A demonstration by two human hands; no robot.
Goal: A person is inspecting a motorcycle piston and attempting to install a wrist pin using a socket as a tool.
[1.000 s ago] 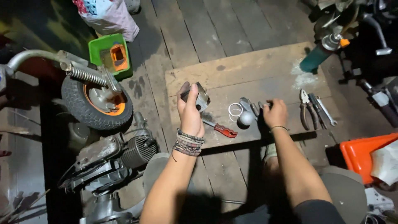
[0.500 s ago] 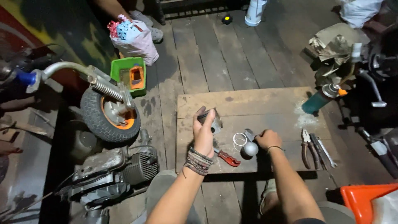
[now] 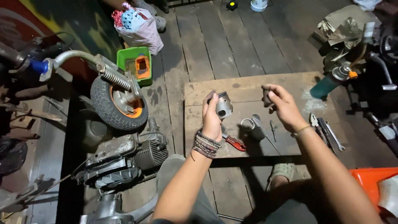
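Left hand [image 3: 212, 118] holds a short grey metal cylinder with a side hole, piston-like [image 3: 224, 105], raised above the wooden board [image 3: 248, 89] lying on the plank floor; fingers wrapped round its skirt, thumb behind. Right hand [image 3: 281, 103] is lifted too, fingers pinched on a small dark stubby metal piece [image 3: 266, 96], mostly hidden, kind unclear.

Handling, judged: cylinder looks rigid solid metal, fairly hefty for its size, smooth and maybe oily, so slippery. Best gripped round the wall as now, not by the thin rim. Small piece is light, easy to drop, wants a fingertip pinch.

On the board below: shiny metal sleeve [image 3: 248, 124], red-handled tool [image 3: 234, 143], thin screwdriver-like rod [image 3: 272, 129]. Pliers and a spanner [image 3: 327, 133] lie at the right edge. Small wheel with orange hub [image 3: 120, 103] stands left.
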